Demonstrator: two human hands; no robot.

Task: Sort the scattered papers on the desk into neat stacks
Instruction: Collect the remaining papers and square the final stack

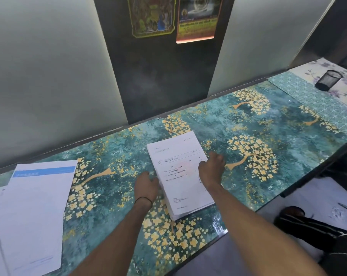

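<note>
Midway along the teal gold-flowered surface (208, 120), your left grip (146, 188) presses, loosely open, against the left edge of the thick white printed paper stack (180, 190); your right grip (210, 166) lies over its right edge, pinching or not I cannot tell. Squeeze both sides evenly until edges align.

Soft, even indoor light, fairly bright; we find shadows faint. Glossy desk (298, 156) gives white glare along near edge and sheen toward far right. Wall panels (39, 76) look hazy, washed out. Lower edge of poster (196, 26) glows orange. Wide-angle bend: desk bows, corners stretch. We read left papers (35, 212) as blurred; middle stack (180, 156) sharper, yet print soft.
</note>
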